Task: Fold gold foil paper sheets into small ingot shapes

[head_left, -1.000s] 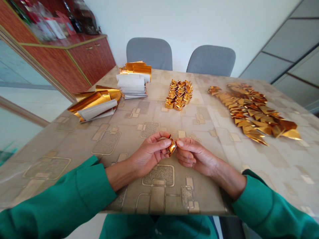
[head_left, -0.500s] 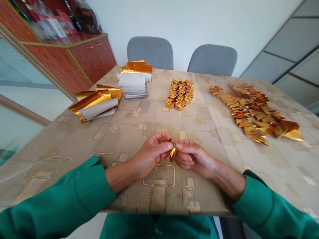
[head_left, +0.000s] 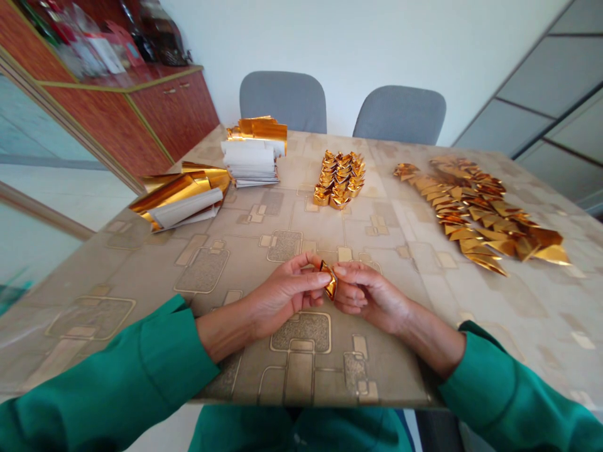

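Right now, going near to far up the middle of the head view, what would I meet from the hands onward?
Folded gold-foil piece between left hand and right hand → block of folded gold-foil pieces → gray chairs → white wall.

Gold, bright shiny gold on the folded paper [head_left: 331,287], and the same coppery gleam on the cluster [head_left: 339,182] and the pile [head_left: 494,223]! The stack [head_left: 252,164] shows white below orange-gold; the loose sheets [head_left: 183,193] flash gold and white. Plain green sleeves [head_left: 141,351], a beige-brown tablecloth [head_left: 254,251] patterned with linked rounded rectangles, grey chairs [head_left: 282,100], a reddish-brown cabinet [head_left: 174,113] trimmed yellowish, a whitish wall [head_left: 348,37].
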Available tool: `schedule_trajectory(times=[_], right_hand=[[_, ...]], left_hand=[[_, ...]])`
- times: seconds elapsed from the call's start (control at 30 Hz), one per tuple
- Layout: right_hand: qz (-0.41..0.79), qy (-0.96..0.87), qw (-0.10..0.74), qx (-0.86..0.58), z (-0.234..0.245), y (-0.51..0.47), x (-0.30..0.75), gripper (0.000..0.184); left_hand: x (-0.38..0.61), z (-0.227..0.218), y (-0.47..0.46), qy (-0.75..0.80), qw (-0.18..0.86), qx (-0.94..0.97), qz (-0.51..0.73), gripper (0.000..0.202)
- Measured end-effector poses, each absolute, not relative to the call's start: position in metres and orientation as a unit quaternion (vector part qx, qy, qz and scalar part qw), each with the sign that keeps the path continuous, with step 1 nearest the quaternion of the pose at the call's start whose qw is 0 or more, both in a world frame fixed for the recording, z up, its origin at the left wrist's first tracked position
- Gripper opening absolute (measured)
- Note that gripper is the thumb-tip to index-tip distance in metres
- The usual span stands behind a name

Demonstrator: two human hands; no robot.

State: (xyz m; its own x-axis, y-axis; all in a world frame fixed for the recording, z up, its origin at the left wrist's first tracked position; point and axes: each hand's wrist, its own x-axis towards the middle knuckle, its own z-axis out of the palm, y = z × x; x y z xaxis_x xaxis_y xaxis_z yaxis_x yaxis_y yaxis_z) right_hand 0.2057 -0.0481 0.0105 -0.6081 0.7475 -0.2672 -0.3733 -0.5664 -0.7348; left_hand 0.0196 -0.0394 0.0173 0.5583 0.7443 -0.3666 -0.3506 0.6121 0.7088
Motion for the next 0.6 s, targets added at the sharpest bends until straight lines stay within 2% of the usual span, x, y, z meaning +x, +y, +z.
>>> schedule_trajectory(times=[0.23, 0.5, 0.6], right_hand=[[0.831, -0.319, 0.351, -0.290, 0.0134, -0.0453, 0.2073, 0.041], [0.817, -0.352, 0.328, -0.317, 0.0105, -0.0497, 0.2034, 0.033], [0.816, -0.352, 0.328, -0.321, 0.0113, -0.0497, 0.2038, 0.033]], left_hand=[[0.0199, 0.0150, -0.0375, 0.307, 0.841, 0.294, 0.335, 0.023], [0.0244, 0.0161, -0.0435, 0.393, 0.753, 0.384, 0.363, 0.025], [0.0238, 0.0165, -0.0435, 0.391, 0.764, 0.374, 0.351, 0.026]])
